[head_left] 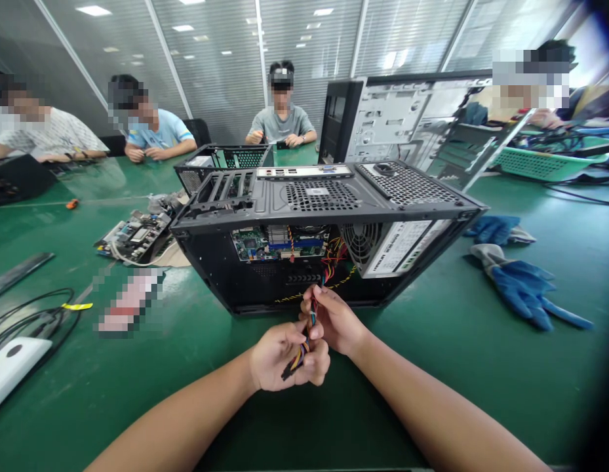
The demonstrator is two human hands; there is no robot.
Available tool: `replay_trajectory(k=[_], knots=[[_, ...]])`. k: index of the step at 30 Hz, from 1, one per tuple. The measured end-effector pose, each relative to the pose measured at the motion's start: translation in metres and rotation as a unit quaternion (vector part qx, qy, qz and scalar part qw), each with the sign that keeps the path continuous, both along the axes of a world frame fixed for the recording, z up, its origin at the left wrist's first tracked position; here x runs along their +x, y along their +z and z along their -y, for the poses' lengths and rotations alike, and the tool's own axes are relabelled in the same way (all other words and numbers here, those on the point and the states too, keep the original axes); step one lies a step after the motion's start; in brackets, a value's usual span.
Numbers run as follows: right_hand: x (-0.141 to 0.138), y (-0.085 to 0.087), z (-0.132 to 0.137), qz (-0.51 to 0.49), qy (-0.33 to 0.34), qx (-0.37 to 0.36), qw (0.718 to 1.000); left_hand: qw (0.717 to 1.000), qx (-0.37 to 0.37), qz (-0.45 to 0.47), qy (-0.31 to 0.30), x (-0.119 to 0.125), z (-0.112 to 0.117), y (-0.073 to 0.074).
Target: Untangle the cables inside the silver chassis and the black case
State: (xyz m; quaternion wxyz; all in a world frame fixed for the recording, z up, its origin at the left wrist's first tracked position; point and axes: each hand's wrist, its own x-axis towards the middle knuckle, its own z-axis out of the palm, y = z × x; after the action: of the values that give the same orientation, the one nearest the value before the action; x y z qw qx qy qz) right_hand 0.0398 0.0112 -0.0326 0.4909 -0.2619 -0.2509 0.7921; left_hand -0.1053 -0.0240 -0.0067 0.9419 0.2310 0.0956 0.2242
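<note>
- Head view, lower centre of the frame: the left hand (287, 357) curls its fingers around the cable bundle (313, 316) near a black connector (287, 373); the right hand (336, 321) pinches it higher up.
- Centre: the bundle leads up into the computer case (307, 213).
- Likely risk: a hard tug could strain the bundle or shift the case on the desk (112, 373).
</note>
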Motion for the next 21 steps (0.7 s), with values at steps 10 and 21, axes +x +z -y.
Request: replay_trajectory(k=[10, 21], knots=[[0.0, 0.005, 0.001, 0.0, -0.005, -0.014, 1.0, 0.997, 0.049, -0.051, 0.012, -0.005, -0.007, -0.009], [-0.004, 0.0, 0.001, -0.003, -0.01, -0.019, 1.0, 0.998, -0.047, -0.027, -0.034, -0.002, -0.006, -0.001]])
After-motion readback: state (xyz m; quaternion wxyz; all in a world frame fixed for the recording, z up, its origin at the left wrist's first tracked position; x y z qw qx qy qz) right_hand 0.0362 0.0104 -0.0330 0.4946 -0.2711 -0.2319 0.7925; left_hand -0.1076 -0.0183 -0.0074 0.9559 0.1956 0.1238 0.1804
